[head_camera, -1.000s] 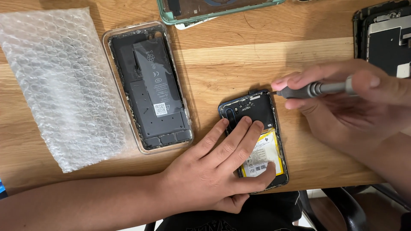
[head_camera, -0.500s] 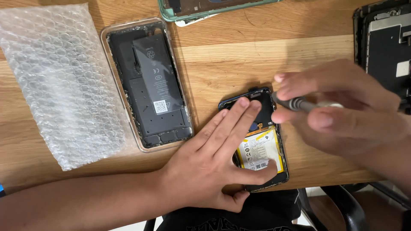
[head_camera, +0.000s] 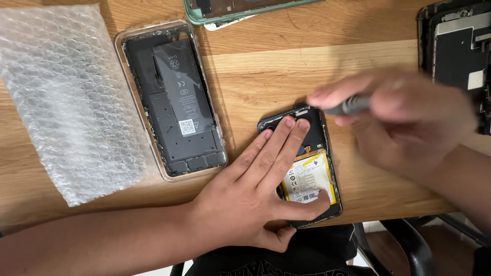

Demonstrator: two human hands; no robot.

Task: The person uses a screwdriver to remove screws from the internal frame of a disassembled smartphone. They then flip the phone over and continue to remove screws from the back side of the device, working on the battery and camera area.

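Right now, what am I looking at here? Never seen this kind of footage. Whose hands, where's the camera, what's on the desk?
There is no machine: a person works with two bare hands, filmed by one camera worn on their head, looking down at a wooden table.

The left hand lies flat on a small opened phone with a yellow-labelled battery, pressing it to the table. The right hand, blurred by motion, pinches a grey screwdriver whose tip is near the phone's top edge.

Also on the table: a larger opened phone in a clear case, a bubble wrap sheet at far left, a green-edged phone at the top, and another opened device at the right edge.
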